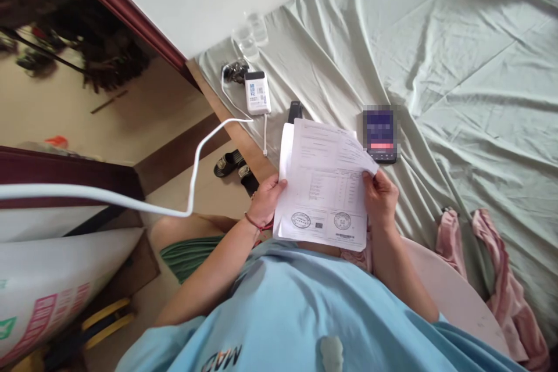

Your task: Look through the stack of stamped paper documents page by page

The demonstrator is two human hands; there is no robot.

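A stack of printed papers [325,186] is held up in front of my body, with two oval stamps and small codes along its lower edge. My left hand [267,197] grips the left edge, thumb on top. At the upper right corner, my right hand [381,195] pinches the top sheet, which lifts and bends there. Beyond the papers lies a small black object [295,110], partly covered by them. To the right of the stack, a phone [381,135] with a lit, blurred screen rests on the sheet.
A pale green sheet [427,70] covers the bed. A white power bank [258,93] with cables lies near its left edge, beside clear glasses [250,38]. A white cable [192,186] crosses the left side. Slippers [229,164] sit on the floor; pink cloth [497,256] lies right.
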